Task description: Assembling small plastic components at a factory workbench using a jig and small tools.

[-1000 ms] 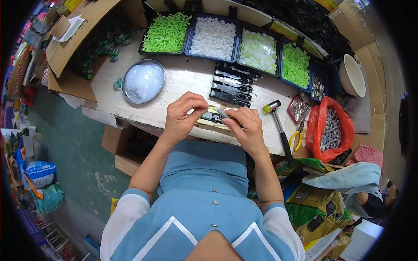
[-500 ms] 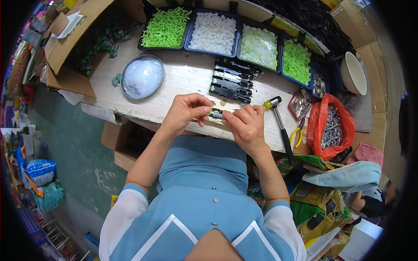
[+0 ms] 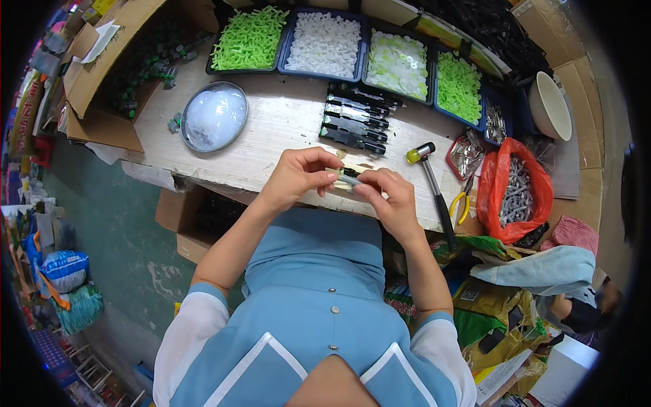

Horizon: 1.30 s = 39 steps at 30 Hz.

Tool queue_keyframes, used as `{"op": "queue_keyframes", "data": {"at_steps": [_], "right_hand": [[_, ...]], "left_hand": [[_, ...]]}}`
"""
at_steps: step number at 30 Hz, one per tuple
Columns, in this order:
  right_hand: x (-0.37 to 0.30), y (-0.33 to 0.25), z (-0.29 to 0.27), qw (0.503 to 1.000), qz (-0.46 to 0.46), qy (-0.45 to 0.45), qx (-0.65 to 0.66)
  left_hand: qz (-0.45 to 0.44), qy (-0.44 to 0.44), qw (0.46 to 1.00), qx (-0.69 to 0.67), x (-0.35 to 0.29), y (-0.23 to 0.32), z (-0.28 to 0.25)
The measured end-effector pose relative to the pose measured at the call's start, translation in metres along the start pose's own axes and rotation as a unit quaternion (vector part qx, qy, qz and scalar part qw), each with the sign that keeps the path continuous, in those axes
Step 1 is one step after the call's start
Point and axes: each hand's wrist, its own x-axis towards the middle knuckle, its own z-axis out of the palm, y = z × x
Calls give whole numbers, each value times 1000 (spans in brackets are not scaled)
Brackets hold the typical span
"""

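Observation:
At the near edge of the worktable, my left hand [image 3: 298,178] and my right hand [image 3: 390,197] meet with thumbs and fingers pinched. Between their fingertips lies a small grey rod-shaped part [image 3: 348,180], gripped at its right end by my right hand. My left hand pinches something small and pale at the other end, mostly covered by the fingers. A small black piece shows just behind the grey part. Beyond my hands, several black strip-like parts [image 3: 354,129] lie side by side on the table.
A rubber-headed hammer [image 3: 437,190] and yellow-handled pliers [image 3: 464,203] lie at right, beside a red bag [image 3: 487,203] of grey parts. Trays of green pieces [image 3: 249,41] and white pieces [image 3: 323,45] line the back. A round dish [image 3: 245,121] and a cardboard box [image 3: 102,129] stand at left.
The grey part between my fingertips shows more of its length now. My right hand has shifted slightly right and down. The whole view has shifted a little.

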Motion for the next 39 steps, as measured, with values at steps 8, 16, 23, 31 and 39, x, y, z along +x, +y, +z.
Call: {"op": "queue_keyframes", "data": {"at_steps": [8,16,23,31,39], "right_hand": [[-3,2,-12,872,346,-75,338],[-7,25,-23,867,369,-22,335],[-6,39,-16,867,379,-46,319],[1,38,-11,870,375,-68,313],[3,39,-9,882,360,-84,293]], "left_hand": [[345,-24,872,346,5,-10,5],[303,65,845,437,8,-22,-10],[259,129,818,498,11,-37,2],[254,136,807,515,13,-40,3],[255,135,809,513,12,-40,3]]}}
